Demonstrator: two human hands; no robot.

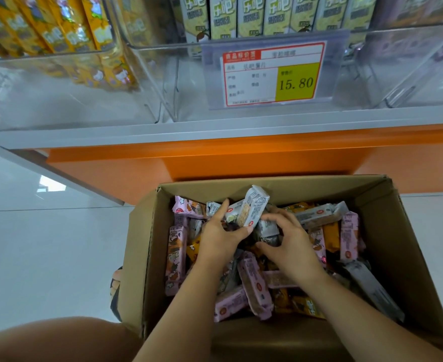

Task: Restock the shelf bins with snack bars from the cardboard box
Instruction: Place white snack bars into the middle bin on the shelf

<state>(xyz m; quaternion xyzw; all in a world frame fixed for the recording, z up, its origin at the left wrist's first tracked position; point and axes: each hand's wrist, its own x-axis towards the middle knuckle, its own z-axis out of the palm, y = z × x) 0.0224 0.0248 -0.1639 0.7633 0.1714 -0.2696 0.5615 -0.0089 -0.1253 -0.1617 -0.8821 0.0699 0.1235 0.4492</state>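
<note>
An open cardboard box (pixel 400 246) stands on the floor, filled with loose snack bars in pink (pixel 254 286), orange (pixel 331 237) and grey-white wrappers. Both my hands are inside it. My left hand (pixel 219 235) grips a bunch of grey-white bars (pixel 253 209) that stick up toward the shelf. My right hand (pixel 289 240) curls its fingers round a grey bar (pixel 267 231) just beside them. Above stands a clear middle bin (pixel 163 74) with pale yellow-green bars (pixel 251 14) upright at its back.
The left bin (pixel 45 82) holds orange-yellow bars, the right bin (pixel 411 69) purple ones. A red and yellow price tag (pixel 272 74) reading 15.80 hangs on the middle bin. An orange shelf base (pixel 241 158) lies behind the box. My knee (pixel 53 338) is at lower left on white floor.
</note>
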